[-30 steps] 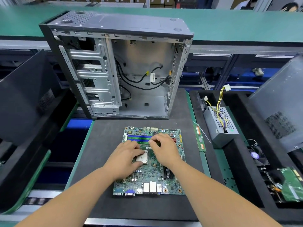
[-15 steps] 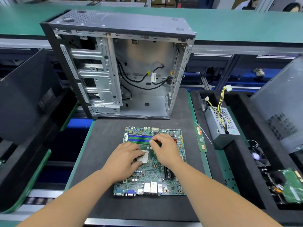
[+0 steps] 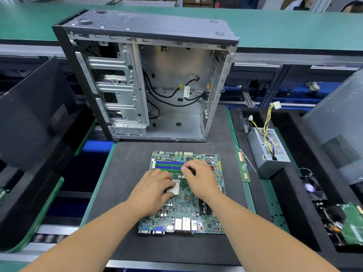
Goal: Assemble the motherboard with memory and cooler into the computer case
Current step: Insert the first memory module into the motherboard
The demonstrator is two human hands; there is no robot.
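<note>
The green motherboard (image 3: 182, 214) lies flat on the black mat (image 3: 127, 193), in front of the open computer case (image 3: 176, 79). My left hand (image 3: 153, 190) rests on the board with curled fingers and thumb at the left edge of the silver processor (image 3: 174, 188). My right hand (image 3: 199, 178) sits just right of it. Its curled fingertips are bunched at the right end of the blue and green memory slots (image 3: 169, 164); what they hold is hidden. A loose memory stick (image 3: 243, 167) lies at the mat's right edge. A fan cooler (image 3: 312, 188) sits in the right tray.
The case stands upright with its side open and black cables hanging inside. A grey power supply (image 3: 268, 154) with yellow wires stands in the black foam tray (image 3: 290, 213) on the right. Dark side panels lean at left (image 3: 33, 118) and right (image 3: 337, 138). A green conveyor (image 3: 294, 30) runs behind.
</note>
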